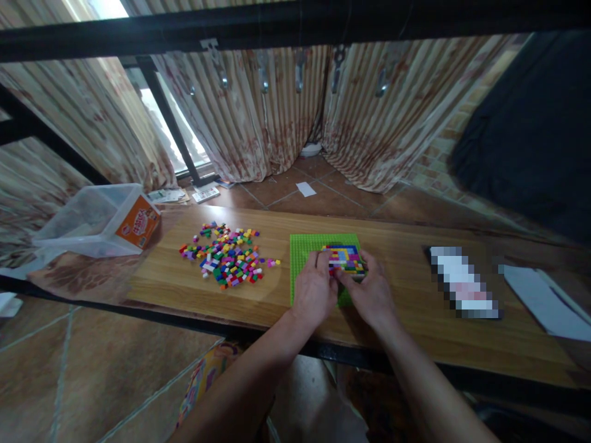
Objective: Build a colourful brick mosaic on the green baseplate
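A green studded baseplate [300, 246] lies on the wooden table, and a low multicoloured toy-brick build [346, 255] is at its right part. My left hand [314, 283] is closed at the left side of the build, its fingers bent against the bricks. From the right, my right hand [372, 292] has its fingers curled around the build's right edge, with the thumb along the near edge. Both thumbs come close together at the front. My fingers hide part of the build, and whether it is fixed to the plate I cannot tell.
Loose toy bricks [231, 258] lie in a heap to the left. A clear plastic bin [92, 221] with an orange label stands at the far left. A blurred-out phone [464, 283] and white paper [540, 301] lie to the right. A dark bar [295, 24] crosses above.
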Available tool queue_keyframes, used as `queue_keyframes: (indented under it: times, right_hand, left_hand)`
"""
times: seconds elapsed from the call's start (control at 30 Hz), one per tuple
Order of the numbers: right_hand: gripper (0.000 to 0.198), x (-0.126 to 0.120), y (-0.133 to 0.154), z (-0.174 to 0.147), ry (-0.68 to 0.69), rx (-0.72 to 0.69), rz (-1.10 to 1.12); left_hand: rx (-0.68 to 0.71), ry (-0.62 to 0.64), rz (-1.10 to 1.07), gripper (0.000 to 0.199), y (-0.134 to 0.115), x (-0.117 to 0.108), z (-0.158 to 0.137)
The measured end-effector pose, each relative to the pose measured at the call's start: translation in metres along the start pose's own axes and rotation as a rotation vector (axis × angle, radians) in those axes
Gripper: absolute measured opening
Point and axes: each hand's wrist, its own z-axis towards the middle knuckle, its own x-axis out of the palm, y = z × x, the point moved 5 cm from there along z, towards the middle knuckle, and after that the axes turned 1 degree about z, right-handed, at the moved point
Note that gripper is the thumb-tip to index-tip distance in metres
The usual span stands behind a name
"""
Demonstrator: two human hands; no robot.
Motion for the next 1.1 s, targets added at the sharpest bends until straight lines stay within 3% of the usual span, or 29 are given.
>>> queue_keyframes:
  times: [0.33,0.87,1.1]
  right_hand:
    - [0.071,0.002,-0.004,0.001,0.026,0.017,0.032]
    - [0.073,0.003,-0.005,0.001,0.043,0.007,-0.023]
    - [0.077,0.002,-0.014,0.003,0.119,0.034,-0.094]
  left_hand:
    - [-0.047,0.034,0.012,0.057,0.001,0.0,0.001]
    - [-0.06,0.077,0.028,0.052,0.001,0.003,-0.001]
    - [-0.021,0.107,0.007,0.05,0.001,0.001,-0.003]
